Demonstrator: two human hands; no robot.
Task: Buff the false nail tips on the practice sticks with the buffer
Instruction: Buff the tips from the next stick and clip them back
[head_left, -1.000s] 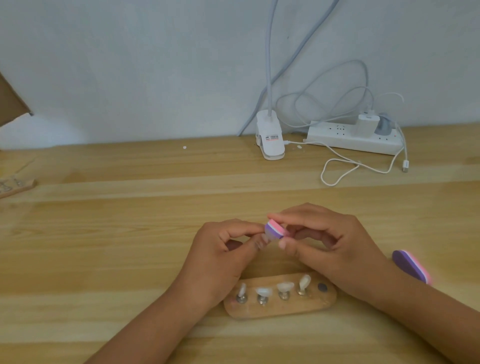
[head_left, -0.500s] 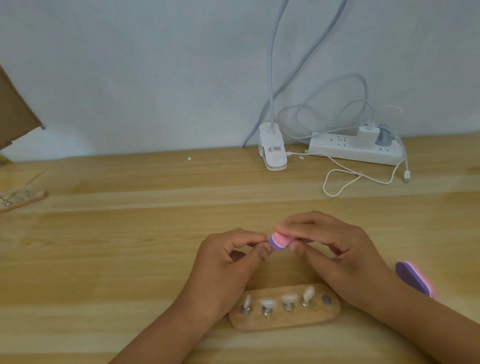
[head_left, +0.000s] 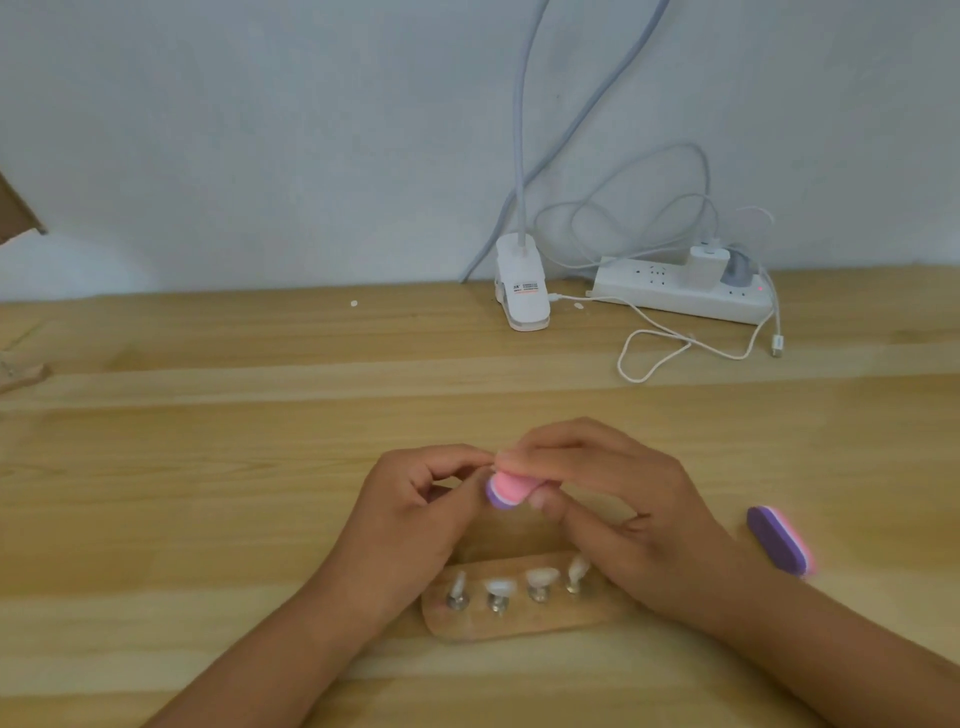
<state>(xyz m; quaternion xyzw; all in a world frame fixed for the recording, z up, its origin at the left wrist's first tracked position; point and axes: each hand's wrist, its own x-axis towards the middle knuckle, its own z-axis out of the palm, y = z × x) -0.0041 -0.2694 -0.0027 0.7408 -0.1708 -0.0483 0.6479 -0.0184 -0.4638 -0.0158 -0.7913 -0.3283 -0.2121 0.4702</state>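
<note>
Right hand (head_left: 613, 512) pinches pink-and-purple foam buffer block (head_left: 511, 488). Left hand (head_left: 410, 514) curled at its end; can't tell what it grips. Oval wooden nail-tip holder (head_left: 519, 621) lies under the wrists.

left hand (head_left: 410, 525), right hand (head_left: 628, 525), forearms (head_left: 291, 654): bare

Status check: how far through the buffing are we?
Done: cannot tell; no tip's finish is readable. In hand: the right hand grips the pink-and-purple buffer against the left hand's curled fingertips; what they pinch is hidden. Left: four nail tips stand on sticks in the wooden holder, untouched now. A second buffer lies to the right.
</note>
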